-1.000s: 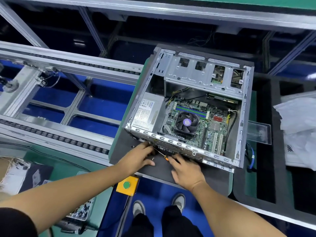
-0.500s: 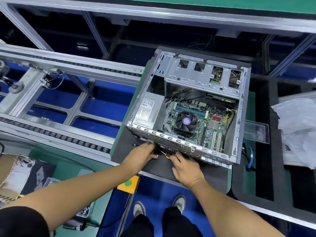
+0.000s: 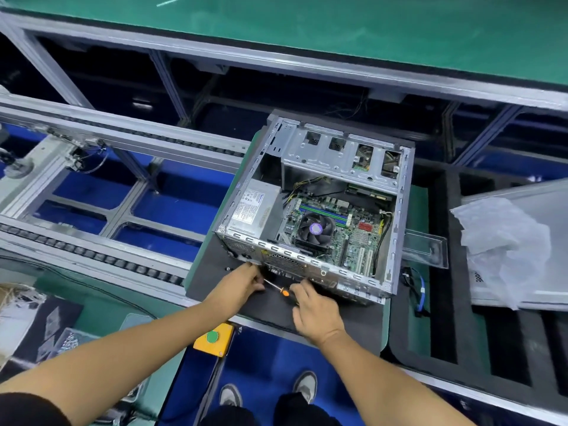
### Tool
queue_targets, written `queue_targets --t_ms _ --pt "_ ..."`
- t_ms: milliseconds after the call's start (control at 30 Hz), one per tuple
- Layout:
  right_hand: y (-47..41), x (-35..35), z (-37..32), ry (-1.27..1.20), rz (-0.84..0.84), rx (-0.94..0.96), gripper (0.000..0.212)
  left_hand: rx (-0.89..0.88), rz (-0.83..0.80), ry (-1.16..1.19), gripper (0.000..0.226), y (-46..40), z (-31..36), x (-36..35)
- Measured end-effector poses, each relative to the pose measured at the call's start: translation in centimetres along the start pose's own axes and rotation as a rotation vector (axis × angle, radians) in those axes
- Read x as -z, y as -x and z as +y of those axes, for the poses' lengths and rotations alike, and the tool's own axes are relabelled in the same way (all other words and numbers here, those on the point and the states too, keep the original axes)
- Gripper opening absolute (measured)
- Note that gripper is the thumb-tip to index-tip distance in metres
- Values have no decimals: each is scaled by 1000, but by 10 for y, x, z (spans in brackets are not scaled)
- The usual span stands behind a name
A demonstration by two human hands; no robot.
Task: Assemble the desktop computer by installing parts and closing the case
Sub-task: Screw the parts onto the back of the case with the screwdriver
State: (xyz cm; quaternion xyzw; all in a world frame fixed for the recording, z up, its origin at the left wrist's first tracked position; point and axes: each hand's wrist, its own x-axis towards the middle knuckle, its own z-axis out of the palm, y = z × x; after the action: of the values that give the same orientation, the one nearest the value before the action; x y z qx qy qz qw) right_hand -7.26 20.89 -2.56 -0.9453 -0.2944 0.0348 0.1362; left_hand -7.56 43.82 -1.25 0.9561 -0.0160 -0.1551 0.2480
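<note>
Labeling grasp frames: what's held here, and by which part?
A small screwdriver: the right hand grips its orange handle end, while the left hand pinches the metal shaft near the tip, at the rear panel of the computer case.

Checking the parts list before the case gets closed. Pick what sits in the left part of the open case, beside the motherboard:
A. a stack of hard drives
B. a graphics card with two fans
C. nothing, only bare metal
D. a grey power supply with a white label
D: a grey power supply with a white label sits at the left of the open case, beside the motherboard.
</note>
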Motion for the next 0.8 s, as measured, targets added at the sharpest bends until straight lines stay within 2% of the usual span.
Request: queue_targets --t_ms 167,300,467,567,667,700,800 --pt "-3 24 -12 -4 58 70 49 104 67 250 8 18 3 30" --pt "-11 33 -28 -137 83 2 34 153 69 364 6 22 -7 46" --pt "-11 31 -29 -116 52 -19 38 165 13 263 7 8 -6 25" --pt "-7 26 -25 -61 74 -16 33 83 -52 82 17 -7 2 -2" --pt "-7 21 -22 -81 16 -67 38 -104 -58 -116 26 -10 4 -10" --pt "-8 21 -22 -91 6 -79 39 -206 -28 -181 23 -9 2 -10" --pt "-11 25 -32 -124 43 -77 40 -319 -18 -240 14 -8 -10 -10"
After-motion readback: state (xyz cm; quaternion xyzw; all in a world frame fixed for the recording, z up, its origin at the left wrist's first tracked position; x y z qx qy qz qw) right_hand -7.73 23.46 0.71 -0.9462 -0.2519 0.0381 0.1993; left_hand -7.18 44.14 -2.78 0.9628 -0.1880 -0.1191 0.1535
